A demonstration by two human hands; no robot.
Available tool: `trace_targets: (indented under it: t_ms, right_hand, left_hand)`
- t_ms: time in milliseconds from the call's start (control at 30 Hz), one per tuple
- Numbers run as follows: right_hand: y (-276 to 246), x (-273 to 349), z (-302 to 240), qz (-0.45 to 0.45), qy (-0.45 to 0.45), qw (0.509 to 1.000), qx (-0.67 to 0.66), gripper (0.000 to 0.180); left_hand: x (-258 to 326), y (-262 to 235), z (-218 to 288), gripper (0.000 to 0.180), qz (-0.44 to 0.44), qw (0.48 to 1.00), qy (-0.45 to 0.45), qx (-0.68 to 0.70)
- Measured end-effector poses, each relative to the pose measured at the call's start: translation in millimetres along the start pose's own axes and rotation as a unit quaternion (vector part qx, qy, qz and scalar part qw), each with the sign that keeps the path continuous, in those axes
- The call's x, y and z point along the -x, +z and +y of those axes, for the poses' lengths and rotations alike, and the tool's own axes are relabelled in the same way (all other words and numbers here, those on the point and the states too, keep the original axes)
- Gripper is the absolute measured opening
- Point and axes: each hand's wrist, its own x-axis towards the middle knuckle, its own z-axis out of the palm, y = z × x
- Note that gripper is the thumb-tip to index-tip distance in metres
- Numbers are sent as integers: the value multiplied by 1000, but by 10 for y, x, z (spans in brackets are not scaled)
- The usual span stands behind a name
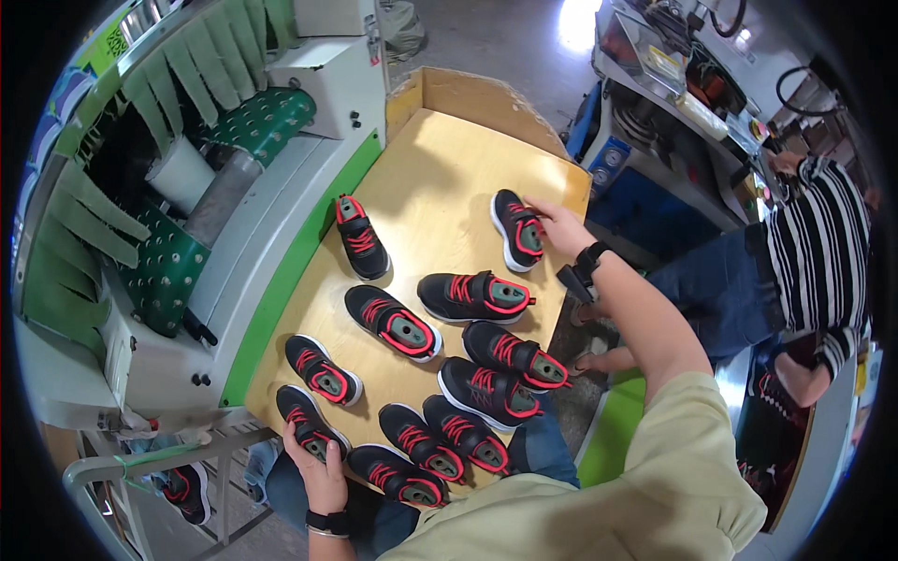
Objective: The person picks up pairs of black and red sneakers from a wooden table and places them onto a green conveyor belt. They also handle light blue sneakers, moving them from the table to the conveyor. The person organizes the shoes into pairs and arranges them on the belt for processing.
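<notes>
Head view looks down on a plywood bench carrying ten black shoes with red laces, each with a grey-green last inside. At the bench's right edge, toward the far end, the right hand lies against the far shoe; its fingers are spread and loosely curled along the shoe's side and heel, touching it rather than closing around it. At the near left corner the left hand rests on the heel of the corner shoe, its fingers bent over the shoe's back end; how tightly they press cannot be told. Both wrists wear dark bands.

Between the two hands the other shoes lie scattered: one alone by the left edge, two side by side mid-bench, and a tight cluster along the near edge. A raised plywood wall closes the bench's far end.

Left of the bench stands a white machine with a green studded conveyor belt and hanging green strips. To the right sits a person in a striped shirt.
</notes>
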Motion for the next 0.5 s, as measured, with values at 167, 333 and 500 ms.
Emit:
trace_targets:
  t_ms: [167, 333, 500]
  right_hand:
    - [155, 133, 176, 9, 21, 993, -115, 41]
    - [307, 375, -1, 0, 71, 981, -178, 47]
    - [353, 355, 88, 34, -42, 995, 83, 93]
  left_hand:
    - [-41, 18, 33, 74, -13, 1000, 5, -1]
    - [27, -20, 39, 74, -4, 1000, -11, -5]
    - [-11, 16, -12, 74, 10, 999, 24, -23]
